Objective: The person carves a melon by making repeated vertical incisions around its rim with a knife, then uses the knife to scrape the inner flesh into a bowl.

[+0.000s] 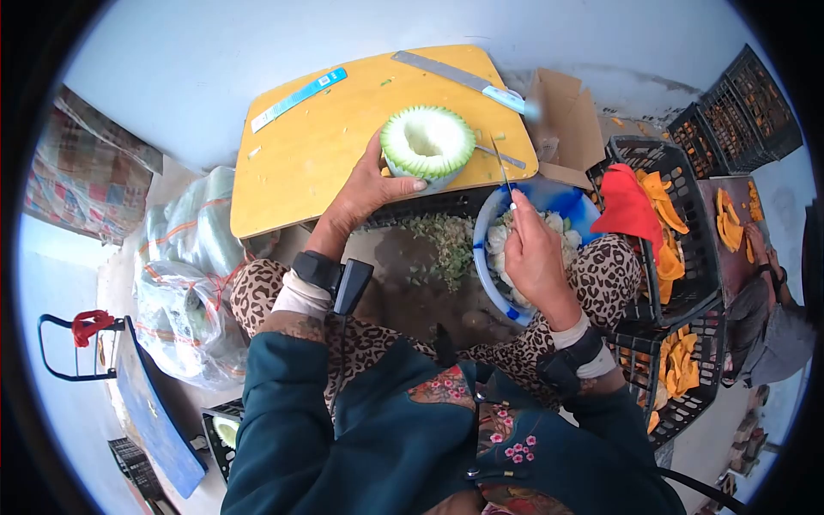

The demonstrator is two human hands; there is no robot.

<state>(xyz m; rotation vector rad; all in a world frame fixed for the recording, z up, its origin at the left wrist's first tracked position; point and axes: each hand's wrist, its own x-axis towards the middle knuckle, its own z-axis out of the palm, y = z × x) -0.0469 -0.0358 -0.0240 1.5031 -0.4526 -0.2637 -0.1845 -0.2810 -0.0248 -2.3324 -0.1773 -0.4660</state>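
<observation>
A hollowed-out pale green melon [403, 150], its rim carved in a zigzag, stands near the front edge of the yellow table [326, 159]. My left hand [378, 182] is wrapped round its near left side, thumb in front. Right of the melon, my right hand [536, 253] grips a thin-bladed knife [500, 161], its blade pointing up and away. The blade appears apart from the melon. Under that hand is a blue-and-white basin [487, 279] with whitish pieces inside. A slim metal strip [506, 158] lies beside the melon, partly hidden behind it.
A blue-and-white packaged strip [299, 99] and a long broad blade [442, 70] lie on the table. A cardboard box [566, 124] stands right of it. Black crates [699, 257] hold orange pieces. Plastic-wrapped bundles [184, 283] sit left. Another person's arm [764, 266] is far right.
</observation>
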